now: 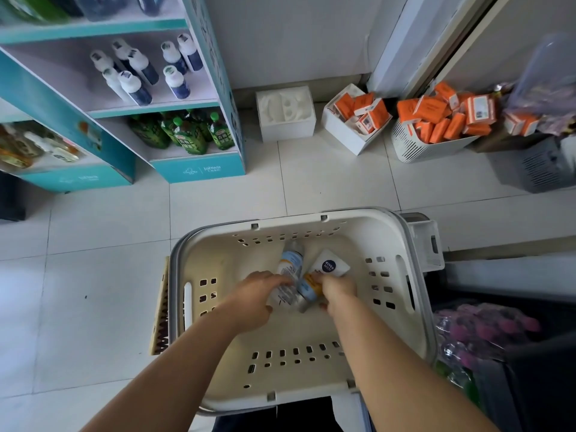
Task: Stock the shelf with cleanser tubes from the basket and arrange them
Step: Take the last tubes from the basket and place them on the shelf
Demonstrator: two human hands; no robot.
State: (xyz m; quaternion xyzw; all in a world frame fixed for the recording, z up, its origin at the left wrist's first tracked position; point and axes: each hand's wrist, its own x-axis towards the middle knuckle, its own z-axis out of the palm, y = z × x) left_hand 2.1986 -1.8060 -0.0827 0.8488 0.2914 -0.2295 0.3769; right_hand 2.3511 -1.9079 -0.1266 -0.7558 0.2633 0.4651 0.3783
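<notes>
Crowding is the main risk here: three tubes lie touching in the middle of the basket (218, 260), and both hands are in among them at once. The left hand (254, 299) has its fingers curled over the pale tube (289, 266), which points toward the far wall. The right hand (338, 289) has its fingers closed on the orange tube (307, 289), which lies crossed against the pale one. The Nivea tube (329, 265) rests just beyond the right hand, touching the orange tube, and neither hand holds it.

Because the two gripped tubes overlap, lifting one first may drag or flip the other out of its hold. The thumbs are mostly hidden, so I cannot tell how firm each hold is. A fingertip hold on a smooth, rounded tube could slip, and the tube would drop back into the basket or onto the floor (109, 275). The Nivea tube may be knocked aside as the right hand pulls away, which would cost only another reach.

The shelf (149, 109) stands well apart, to the front left. One tier carries upright white bottles (137, 85), and the tier below carries green bottles (190, 132). Setting tubes among them with both hands full could topple a bottle, and tubes stood on end may fall over.
</notes>
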